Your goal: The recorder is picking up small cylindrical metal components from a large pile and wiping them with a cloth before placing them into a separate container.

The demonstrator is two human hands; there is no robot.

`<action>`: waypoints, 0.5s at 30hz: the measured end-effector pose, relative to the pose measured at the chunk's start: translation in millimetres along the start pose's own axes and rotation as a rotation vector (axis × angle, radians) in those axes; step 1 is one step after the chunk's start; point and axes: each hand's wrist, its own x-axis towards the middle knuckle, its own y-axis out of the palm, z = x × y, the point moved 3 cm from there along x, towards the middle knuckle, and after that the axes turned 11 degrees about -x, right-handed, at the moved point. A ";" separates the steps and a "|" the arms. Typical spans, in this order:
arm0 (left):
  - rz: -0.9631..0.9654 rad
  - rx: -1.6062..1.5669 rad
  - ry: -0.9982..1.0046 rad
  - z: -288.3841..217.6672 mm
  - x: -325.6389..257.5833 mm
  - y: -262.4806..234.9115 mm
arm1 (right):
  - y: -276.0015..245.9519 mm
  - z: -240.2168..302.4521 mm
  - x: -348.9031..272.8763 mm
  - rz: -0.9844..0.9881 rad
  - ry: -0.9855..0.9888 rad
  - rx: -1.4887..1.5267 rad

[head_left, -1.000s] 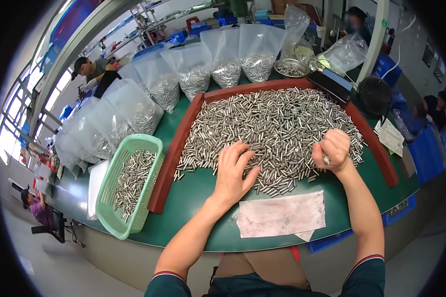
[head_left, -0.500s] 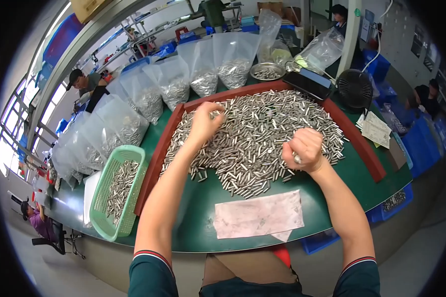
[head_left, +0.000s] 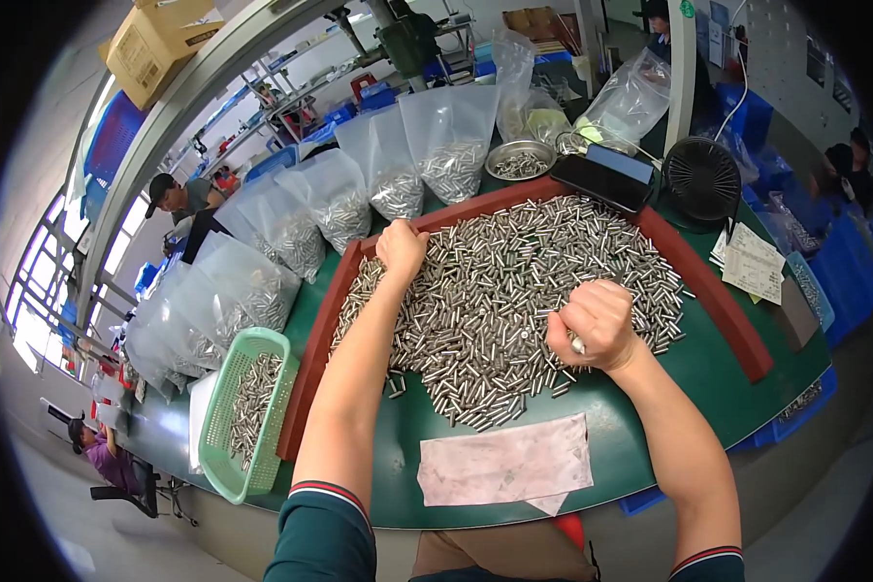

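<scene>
A wide heap of small silver metal pins lies on the green table in front of me. My left hand is at the heap's far left, beside the reddish-brown frame corner. Its fingers are curled down and close together; anything between them is hidden. Over the right part of the heap, my right hand is closed into a fist. A silvery pin end shows by the thumb and curled fingers, and the rest of what it holds is covered.
A reddish-brown frame borders the heap. At the left is a green basket of pins; behind stand filled plastic bags, a metal bowl, a phone and a black fan. A stained cloth lies nearest me.
My view has tilted up, so the table sits lower. My left hand has moved farther out toward the frame corner, its fingers curling in. The right fist has stayed over about the same spot.
</scene>
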 end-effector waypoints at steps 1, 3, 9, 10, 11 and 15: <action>0.004 -0.015 -0.025 2.1 -0.5 1.2 | 2.1 0.2 0.3 -0.008 0.003 0.009; 0.095 -0.023 -0.027 1.3 -2.4 0.6 | 4.2 1.5 0.2 0.007 0.007 0.028; 0.472 -0.212 0.026 29.3 3.4 -24.3 | 6.9 13.2 3.9 0.022 -0.004 0.061; 0.505 -0.288 0.036 33.3 5.1 -29.7 | 5.7 14.2 5.6 0.026 -0.015 0.074; 0.570 -0.361 0.036 22.6 4.3 -30.5 | 5.1 11.5 3.3 0.031 -0.014 0.066; 0.766 -0.709 -0.204 -3.0 6.8 -46.1 | 6.9 21.8 1.9 0.008 -0.025 0.107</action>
